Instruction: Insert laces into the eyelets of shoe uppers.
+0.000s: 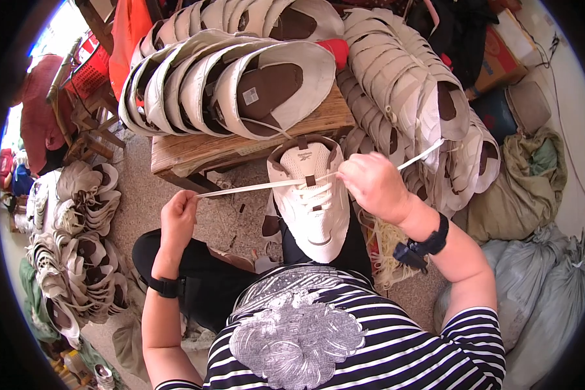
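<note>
We pinch one stretch of white lace (240, 190) in our left hand (181, 211) and another in our right hand (372, 182), with the pale shoe (309, 224) between them, its front rows seemingly laced across already, while the lace, one end trailing beyond the right hand, looks untied.

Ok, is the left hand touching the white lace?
Touching. The head view shows the left hand pinching the white lace, no gap between them; the strand runs straight from there to the white shoe.
</note>
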A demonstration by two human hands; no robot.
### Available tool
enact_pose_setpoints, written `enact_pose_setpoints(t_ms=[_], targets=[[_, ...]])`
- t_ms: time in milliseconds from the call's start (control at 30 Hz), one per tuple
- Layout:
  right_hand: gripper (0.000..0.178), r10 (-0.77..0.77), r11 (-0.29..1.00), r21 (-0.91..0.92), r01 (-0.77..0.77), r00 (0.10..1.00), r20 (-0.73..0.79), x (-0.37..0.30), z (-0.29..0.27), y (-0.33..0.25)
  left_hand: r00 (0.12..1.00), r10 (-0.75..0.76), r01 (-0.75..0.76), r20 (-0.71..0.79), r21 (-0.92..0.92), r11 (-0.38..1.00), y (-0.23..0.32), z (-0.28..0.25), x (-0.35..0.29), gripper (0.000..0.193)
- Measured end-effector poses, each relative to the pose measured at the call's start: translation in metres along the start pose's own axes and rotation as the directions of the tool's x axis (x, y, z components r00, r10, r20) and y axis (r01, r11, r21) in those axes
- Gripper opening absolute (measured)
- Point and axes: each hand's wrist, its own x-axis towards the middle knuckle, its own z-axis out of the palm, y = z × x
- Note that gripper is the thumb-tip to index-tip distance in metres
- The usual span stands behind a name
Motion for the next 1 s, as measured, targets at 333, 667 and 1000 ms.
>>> enact_pose_setpoints(t_ms=[333,667,1000], targets=[[0.021,-0.328,0.705,-0.709,0.024,0.897,-0.297,-0.003,0.006,-0.002,0.998,-0.052,0.054,0.029,-0.079,0.995,-0.014,-0.009,0.003,0.01],[0.017,0.428,0.215,0.976,-0.042,0.902,-0.055,-0.007,0.007,-0.009,0.985,0.14,-0.108,-0.103,0.272,0.956,0.01,0.007,-0.005,0.011],[0.02,0.793,0.132,0.973,0.19,0.568,-0.219,-0.063,-0.101,0.073,0.959,-0.232,0.211,0.164,-0.958,0.195,0.016,-0.017,0.002,0.017]])
